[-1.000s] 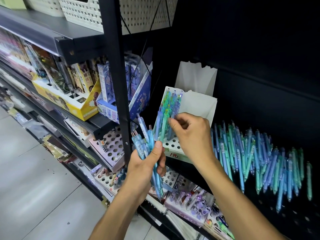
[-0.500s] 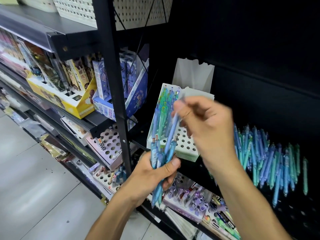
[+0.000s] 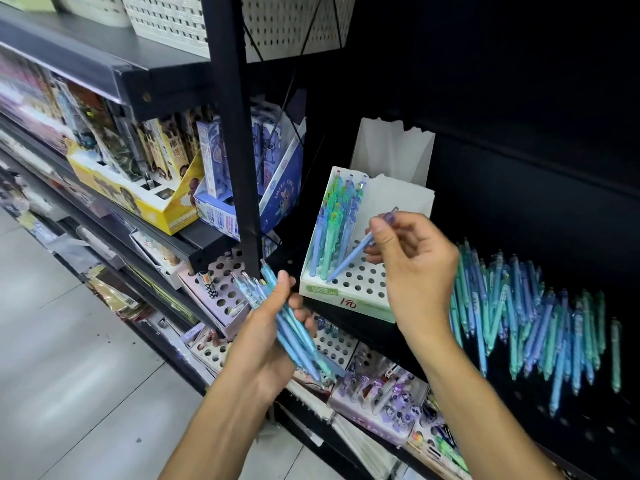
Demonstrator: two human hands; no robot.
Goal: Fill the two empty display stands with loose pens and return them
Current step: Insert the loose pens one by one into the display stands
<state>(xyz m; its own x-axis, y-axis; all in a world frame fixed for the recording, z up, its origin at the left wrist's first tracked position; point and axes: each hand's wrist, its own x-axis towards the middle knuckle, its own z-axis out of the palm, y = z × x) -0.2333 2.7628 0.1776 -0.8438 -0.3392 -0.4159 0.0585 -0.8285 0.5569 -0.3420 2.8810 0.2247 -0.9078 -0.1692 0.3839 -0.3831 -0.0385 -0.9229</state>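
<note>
A white perforated display stand (image 3: 360, 289) sits on the dark shelf, with several blue and green pens upright in its left holes. My right hand (image 3: 415, 268) pinches one blue pen (image 3: 349, 259), tilted, its tip at a hole near the stand's front. My left hand (image 3: 273, 327) grips a bundle of blue pens (image 3: 294, 336) below and left of the stand. A second white stand (image 3: 391, 150) stands behind the first; its holes are hidden. A heap of loose pens (image 3: 530, 317) lies on the shelf to the right.
A black upright post (image 3: 235, 133) rises just left of the stand. Yellow (image 3: 138, 199) and blue (image 3: 277, 188) product boxes fill the left shelf. Pink perforated stands (image 3: 225, 289) and packaged pens (image 3: 384, 389) crowd the lower shelves. Grey floor tiles lie at the left.
My right hand took one pen out of the left-hand bundle and brought it down to the stand's holes. The left hand lowered slightly with the rest of the bundle.
</note>
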